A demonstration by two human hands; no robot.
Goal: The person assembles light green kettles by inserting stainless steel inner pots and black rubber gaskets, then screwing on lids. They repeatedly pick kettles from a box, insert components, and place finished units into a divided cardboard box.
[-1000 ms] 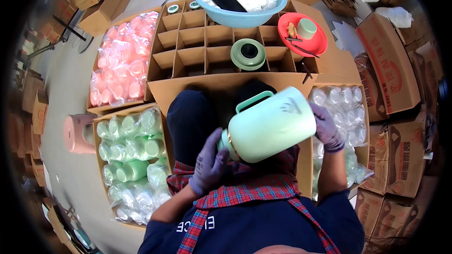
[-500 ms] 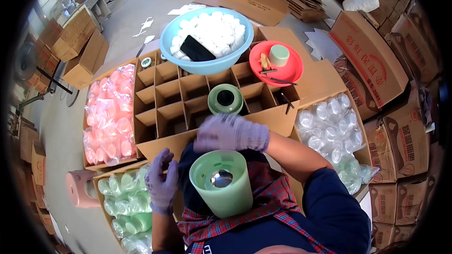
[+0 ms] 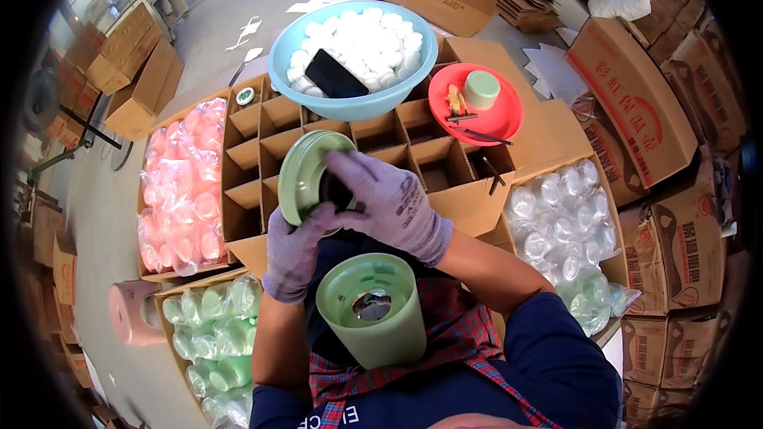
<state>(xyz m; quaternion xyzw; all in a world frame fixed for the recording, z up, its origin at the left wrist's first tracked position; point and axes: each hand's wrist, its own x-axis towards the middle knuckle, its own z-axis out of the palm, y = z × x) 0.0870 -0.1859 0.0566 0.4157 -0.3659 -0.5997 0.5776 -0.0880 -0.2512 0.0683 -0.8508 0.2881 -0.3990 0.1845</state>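
My left hand, in a purple-grey glove, grips a pale green ring-shaped flask collar, tilted above the divided box. From the other side my right hand, gloved alike, closes its fingers on the collar around a black ring set in its middle. The palms and part of the collar are hidden. Against my body, in my lap, stands an open green flask body with a shiny silver piece inside. Neither hand touches it.
Before me is a box with cardboard dividers. On it rest a blue basin of white pieces with a black phone, and a red bowl with a green cup. Bagged pink, green and clear parts flank it.
The collar has been lifted off the divided box and brought left, tilted. My left hand has risen to grip it; my right hand has moved up and closed on it.
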